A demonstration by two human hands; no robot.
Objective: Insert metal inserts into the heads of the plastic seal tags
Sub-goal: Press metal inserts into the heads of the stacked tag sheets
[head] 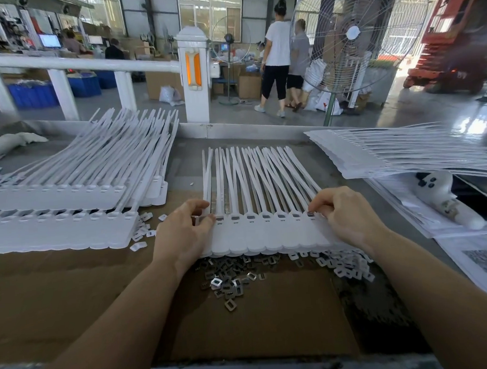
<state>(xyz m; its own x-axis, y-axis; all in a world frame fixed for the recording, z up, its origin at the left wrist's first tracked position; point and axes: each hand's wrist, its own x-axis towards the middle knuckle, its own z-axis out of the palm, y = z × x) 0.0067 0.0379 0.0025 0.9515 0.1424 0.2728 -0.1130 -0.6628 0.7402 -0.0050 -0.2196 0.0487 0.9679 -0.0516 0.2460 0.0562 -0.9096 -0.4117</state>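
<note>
Pinching seal tag strip [267, 236] ends, left hand [182, 230] and right hand [348, 218].

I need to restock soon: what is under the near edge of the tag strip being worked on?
Loose metal inserts lie on the cardboard, the pile running under the tag strip. How far it runs beneath is hidden.

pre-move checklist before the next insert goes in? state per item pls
1. Tag strip flat on the cardboard, heads in a row: ok.
2. Left hand grip at the strip's left end head: ok.
3. Right hand grip at the right end head: ok.
4. Middle heads show dark inserts: ok; fully seated: cannot tell.
5. Insert in either grip: cannot tell, fingers cover it.
6. Loose insert pile just below the strip: ok.
</note>
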